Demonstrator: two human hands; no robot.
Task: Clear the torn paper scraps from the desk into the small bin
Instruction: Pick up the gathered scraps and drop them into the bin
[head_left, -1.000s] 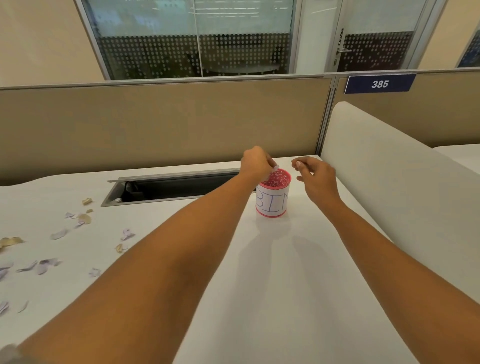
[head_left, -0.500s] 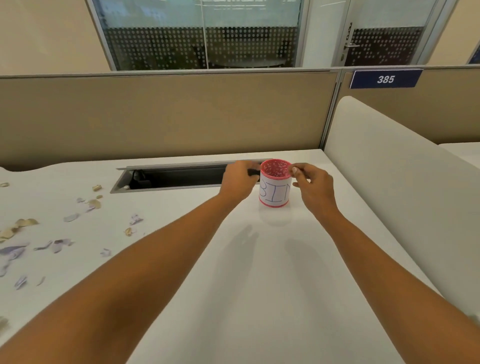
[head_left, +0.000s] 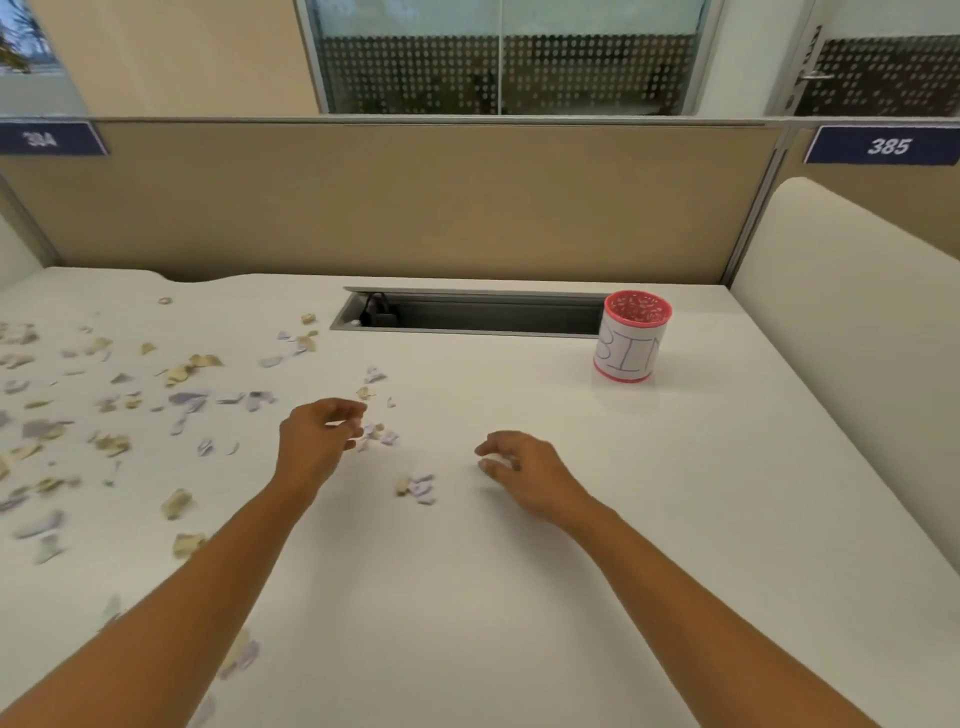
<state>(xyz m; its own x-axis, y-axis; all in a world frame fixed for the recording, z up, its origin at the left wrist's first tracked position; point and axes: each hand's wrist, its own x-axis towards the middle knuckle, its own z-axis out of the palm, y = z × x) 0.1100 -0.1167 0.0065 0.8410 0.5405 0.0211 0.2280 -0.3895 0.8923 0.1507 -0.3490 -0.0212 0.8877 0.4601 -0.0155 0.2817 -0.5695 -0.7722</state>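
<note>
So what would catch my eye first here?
First, the litter of torn paper scraps strewn over the left half of the white desk. Next, the small red bin, hand-lettered BIN, standing at the far right by the open cable tray. Both bare hands hover mid-desk, the left hand with curled fingers at a small cluster of scraps, the right hand loosely curled and empty.

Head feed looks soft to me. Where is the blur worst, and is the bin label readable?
Head view: motion blur smears the paper scraps, worst toward the left edge. The left hand and right hand are soft at the fingertips. The bin is sharper and its handwritten label is legible. Lighting is even, with faint forearm shadows and no glare on the desk.
</note>
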